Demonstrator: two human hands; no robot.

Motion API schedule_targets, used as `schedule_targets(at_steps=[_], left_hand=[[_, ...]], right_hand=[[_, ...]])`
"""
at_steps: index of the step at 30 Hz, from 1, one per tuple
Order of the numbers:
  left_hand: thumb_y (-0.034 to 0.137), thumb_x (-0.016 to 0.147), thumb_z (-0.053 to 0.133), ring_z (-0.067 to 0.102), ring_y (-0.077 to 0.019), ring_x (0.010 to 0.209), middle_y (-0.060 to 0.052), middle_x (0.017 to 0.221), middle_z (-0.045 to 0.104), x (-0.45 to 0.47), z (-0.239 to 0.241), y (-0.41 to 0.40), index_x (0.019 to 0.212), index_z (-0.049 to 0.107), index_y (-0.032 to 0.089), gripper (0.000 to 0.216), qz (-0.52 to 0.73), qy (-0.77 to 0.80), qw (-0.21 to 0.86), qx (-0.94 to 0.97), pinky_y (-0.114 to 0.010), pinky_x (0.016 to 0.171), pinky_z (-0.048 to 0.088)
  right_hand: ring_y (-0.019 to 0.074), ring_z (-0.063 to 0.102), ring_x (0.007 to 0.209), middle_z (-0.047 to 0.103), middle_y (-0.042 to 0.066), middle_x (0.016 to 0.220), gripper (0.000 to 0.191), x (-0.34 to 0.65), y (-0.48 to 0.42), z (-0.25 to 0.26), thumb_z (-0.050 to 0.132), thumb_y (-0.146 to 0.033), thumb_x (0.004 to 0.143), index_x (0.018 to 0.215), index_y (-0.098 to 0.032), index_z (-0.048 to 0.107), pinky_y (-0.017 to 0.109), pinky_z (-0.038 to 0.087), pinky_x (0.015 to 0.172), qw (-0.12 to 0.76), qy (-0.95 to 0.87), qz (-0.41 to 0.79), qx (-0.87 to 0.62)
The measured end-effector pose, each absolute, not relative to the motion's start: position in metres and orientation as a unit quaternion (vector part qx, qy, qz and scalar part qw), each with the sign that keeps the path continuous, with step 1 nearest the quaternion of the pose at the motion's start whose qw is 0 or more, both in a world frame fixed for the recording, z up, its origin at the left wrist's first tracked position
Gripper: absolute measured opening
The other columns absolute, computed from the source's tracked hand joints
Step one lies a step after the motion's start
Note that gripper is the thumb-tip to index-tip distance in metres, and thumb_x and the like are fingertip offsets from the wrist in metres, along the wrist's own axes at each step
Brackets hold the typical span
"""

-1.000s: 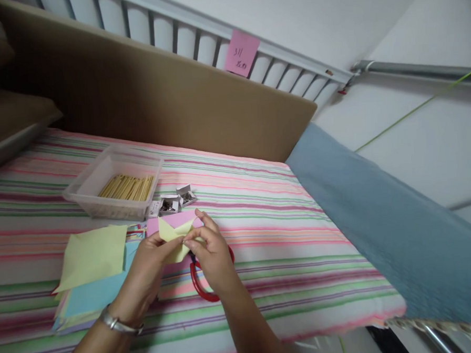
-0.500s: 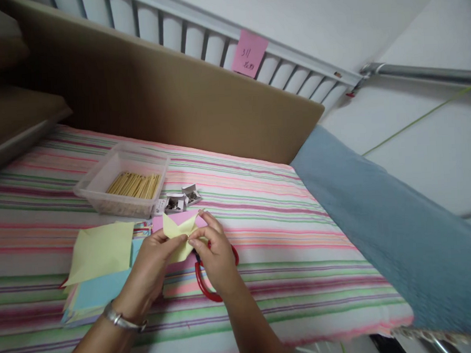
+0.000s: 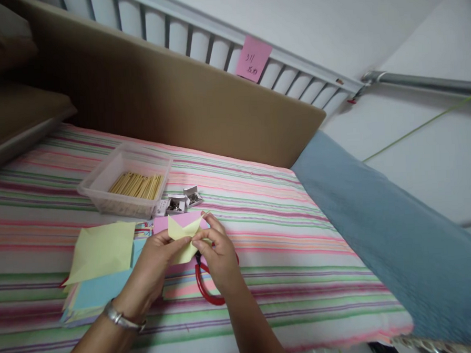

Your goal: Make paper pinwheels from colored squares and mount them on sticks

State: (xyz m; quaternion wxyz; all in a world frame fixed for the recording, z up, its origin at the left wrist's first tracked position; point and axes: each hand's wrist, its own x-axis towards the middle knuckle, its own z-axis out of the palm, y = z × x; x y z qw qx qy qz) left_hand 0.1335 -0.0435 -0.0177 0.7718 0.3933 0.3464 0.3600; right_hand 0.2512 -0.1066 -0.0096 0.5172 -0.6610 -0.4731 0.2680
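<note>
A pale yellow piece of paper (image 3: 179, 228), with its corners bent inward, is held between both hands. My left hand (image 3: 159, 254) pinches its left side, thumb on top near the middle. On the right side my right hand (image 3: 217, 251) grips it with thumb and forefinger meeting close to the left thumb; whether a small item sits between the fingertips is hidden. Below the hands lie pink paper (image 3: 161, 224) and red-handled scissors (image 3: 202, 289), partly covered by my right hand. To the left, a yellow sheet (image 3: 103, 251) tops a pile with blue paper (image 3: 101, 291).
A clear plastic box (image 3: 98, 197) holds many thin wooden sticks (image 3: 137, 185). Two small open boxes (image 3: 176, 204) with metal bits stand beside it. A cardboard panel (image 3: 176, 106) runs along the back of the striped cloth (image 3: 296, 278). A pink note (image 3: 253, 58) hangs above.
Both hands and the yellow paper have shifted very slightly right in view, as has most of the scene. The grip on the paper looks the same.
</note>
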Motion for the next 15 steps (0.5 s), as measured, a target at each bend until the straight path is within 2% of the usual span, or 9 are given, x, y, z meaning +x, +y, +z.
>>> schedule_targets(at_steps=[5, 10, 13, 15], left_hand=[[0.023, 0.058, 0.076, 0.065, -0.0192, 0.066, -0.006, 0.077, 0.075, 0.1336, -0.0181, -0.0425, 0.076, 0.075, 0.017, 0.018, 0.358, 0.365, 0.765, 0.391, -0.027, 0.064, 0.047], [0.023, 0.060, 0.075, 0.062, -0.0164, 0.062, -0.004, 0.072, 0.074, 0.1344, -0.0178, -0.0440, 0.080, 0.075, 0.018, 0.020, 0.371, 0.364, 0.756, 0.399, -0.024, 0.060, 0.046], [0.021, 0.059, 0.076, 0.060, -0.0148, 0.058, -0.004, 0.072, 0.073, 0.1350, -0.0169, -0.0446, 0.079, 0.075, 0.018, 0.020, 0.376, 0.381, 0.739, 0.410, -0.023, 0.055, 0.044], [0.020, 0.056, 0.077, 0.059, -0.0146, 0.054, -0.003, 0.067, 0.072, 0.1352, -0.0168, -0.0446, 0.073, 0.075, 0.018, 0.018, 0.376, 0.393, 0.728, 0.417, -0.023, 0.052, 0.043]], right_hand=[[0.0226, 0.037, 0.129, 0.048, 0.007, 0.136, 0.007, 0.2522, -0.1053, -0.0100, 0.060, -0.016, 0.073, 0.071, -0.020, 0.065, 0.038, 0.026, 0.106, 0.525, -0.452, 0.286, -0.662], [0.0226, 0.043, 0.124, 0.055, 0.007, 0.126, 0.005, 0.2522, -0.1037, -0.0131, 0.059, -0.018, 0.072, 0.071, -0.020, 0.064, 0.037, 0.027, 0.103, 0.534, -0.440, 0.298, -0.657], [0.0221, 0.051, 0.112, 0.061, 0.006, 0.113, 0.004, 0.2514, -0.1028, -0.0144, 0.059, -0.020, 0.071, 0.068, -0.019, 0.062, 0.034, 0.036, 0.095, 0.556, -0.441, 0.307, -0.634], [0.0203, 0.057, 0.097, 0.063, 0.005, 0.099, 0.004, 0.2515, -0.1026, -0.0166, 0.059, -0.021, 0.070, 0.067, -0.019, 0.060, 0.031, 0.042, 0.085, 0.568, -0.432, 0.321, -0.623]])
